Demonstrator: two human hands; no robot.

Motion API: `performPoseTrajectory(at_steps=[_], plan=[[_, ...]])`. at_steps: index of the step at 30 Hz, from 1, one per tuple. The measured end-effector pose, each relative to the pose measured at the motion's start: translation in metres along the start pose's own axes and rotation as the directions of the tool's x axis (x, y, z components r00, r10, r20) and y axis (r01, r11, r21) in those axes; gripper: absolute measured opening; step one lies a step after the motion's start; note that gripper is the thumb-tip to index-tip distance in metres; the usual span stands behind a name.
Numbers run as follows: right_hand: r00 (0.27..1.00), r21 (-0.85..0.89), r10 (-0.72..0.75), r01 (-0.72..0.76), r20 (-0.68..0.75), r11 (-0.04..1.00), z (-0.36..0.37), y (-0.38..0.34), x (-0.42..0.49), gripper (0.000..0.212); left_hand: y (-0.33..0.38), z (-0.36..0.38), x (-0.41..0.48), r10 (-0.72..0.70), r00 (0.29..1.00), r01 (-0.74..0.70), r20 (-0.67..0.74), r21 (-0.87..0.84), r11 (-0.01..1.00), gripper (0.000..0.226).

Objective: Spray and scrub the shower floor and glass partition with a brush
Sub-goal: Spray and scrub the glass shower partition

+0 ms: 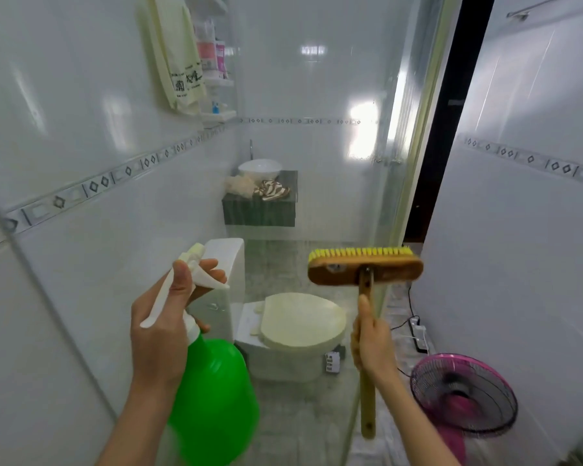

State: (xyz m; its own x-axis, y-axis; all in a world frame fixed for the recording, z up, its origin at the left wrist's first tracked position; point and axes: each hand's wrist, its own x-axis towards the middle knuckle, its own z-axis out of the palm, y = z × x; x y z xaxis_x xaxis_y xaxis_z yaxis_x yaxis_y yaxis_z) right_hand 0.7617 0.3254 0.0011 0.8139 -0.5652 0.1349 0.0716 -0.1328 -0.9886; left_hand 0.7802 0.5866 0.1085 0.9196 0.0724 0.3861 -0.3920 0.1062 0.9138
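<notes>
My left hand (164,322) grips the white trigger head of a green spray bottle (212,398), fingers curled round the trigger, nozzle aimed at the glass partition (334,146) in front of me. My right hand (372,344) holds the wooden handle of a scrub brush (366,268). The brush head is raised level, and its yellow bristles point away from me at the glass. Through the glass I see the grey speckled floor (276,267).
Behind the glass stand a white toilet (300,327) with its lid down, a dark sink counter (260,210) with a white basin, and a corner shelf with bottles (216,62). A pink fan (465,398) and a power strip (419,334) lie on the floor at right.
</notes>
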Motion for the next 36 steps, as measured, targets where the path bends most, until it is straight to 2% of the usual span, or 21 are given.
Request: performPoseTrajectory(at_steps=[2, 6, 8, 10, 13, 15, 17, 19, 21, 23, 28, 30, 34, 36], plan=[[1.000, -0.007, 0.006, -0.006, 0.018, 1.000, 0.002, -0.011, 0.002, 0.073, 0.000, -0.003, 0.000, 0.003, 1.000, -0.003, -0.005, -0.002, 1.000, 0.039], [0.987, 0.027, -0.162, 0.162, -0.015, 0.986, 0.010, -0.105, 0.035, 0.058, 0.002, -0.009, -0.003, -0.018, 1.000, 0.018, -0.019, 0.000, 1.000, 0.042], [0.971, 0.051, -0.237, 0.238, -0.023, 0.970, 0.019, -0.124, 0.042, 0.056, 0.005, -0.015, -0.005, -0.016, 1.000, 0.016, -0.026, 0.012, 1.000, 0.050], [0.976, 0.060, -0.218, 0.219, -0.023, 0.974, 0.029, -0.099, 0.037, 0.057, 0.007, -0.021, -0.008, -0.004, 0.999, 0.005, -0.032, 0.012, 1.000, 0.055], [0.997, 0.011, -0.055, 0.056, -0.044, 0.998, 0.052, -0.017, -0.002, 0.060, 0.007, -0.036, -0.011, -0.014, 0.998, 0.015, -0.055, 0.011, 1.000, 0.055], [0.999, -0.034, 0.014, -0.015, -0.030, 0.999, 0.070, 0.008, -0.031, 0.052, 0.006, -0.047, -0.011, -0.014, 0.999, 0.016, -0.053, 0.025, 1.000, 0.049], [1.000, -0.060, -0.006, 0.007, 0.019, 0.998, 0.092, -0.014, -0.031, 0.047, 0.008, -0.058, -0.007, -0.003, 0.999, 0.004, -0.040, 0.034, 0.999, 0.052], [0.994, -0.080, -0.093, 0.098, 0.066, 0.992, 0.111, -0.061, -0.013, 0.051, 0.012, -0.067, -0.003, -0.006, 0.999, 0.008, -0.040, 0.057, 0.998, 0.056], [0.979, -0.040, -0.172, 0.178, 0.112, 0.983, 0.129, -0.104, 0.002, 0.053, 0.013, -0.078, 0.000, -0.002, 0.998, 0.006, -0.058, 0.069, 0.998, 0.055], [0.972, 0.006, -0.203, 0.203, 0.119, 0.979, 0.146, -0.108, 0.004, 0.054, 0.014, -0.090, 0.001, 0.003, 0.996, 0.003, -0.084, 0.068, 0.998, 0.057], [0.999, -0.096, 0.026, -0.022, 0.041, 0.995, 0.163, -0.010, -0.050, 0.057, 0.016, -0.125, 0.006, 0.026, 0.993, -0.017, -0.112, 0.074, 0.997, 0.066], [0.996, -0.143, 0.036, -0.024, 0.084, 0.989, 0.178, -0.022, -0.048, 0.060, 0.014, -0.139, 0.011, 0.040, 0.991, -0.032, -0.127, 0.066, 0.997, 0.074], [0.979, -0.096, -0.139, 0.154, 0.148, 0.983, 0.215, -0.113, -0.016, 0.054, 0.014, -0.156, 0.020, 0.036, 0.988, -0.024, -0.150, 0.085, 0.996, 0.066], [0.972, -0.066, -0.195, 0.205, 0.134, 0.976, 0.229, -0.115, -0.015, 0.054, 0.013, -0.165, 0.022, 0.032, 0.986, -0.015, -0.164, 0.105, 0.994, 0.064]])
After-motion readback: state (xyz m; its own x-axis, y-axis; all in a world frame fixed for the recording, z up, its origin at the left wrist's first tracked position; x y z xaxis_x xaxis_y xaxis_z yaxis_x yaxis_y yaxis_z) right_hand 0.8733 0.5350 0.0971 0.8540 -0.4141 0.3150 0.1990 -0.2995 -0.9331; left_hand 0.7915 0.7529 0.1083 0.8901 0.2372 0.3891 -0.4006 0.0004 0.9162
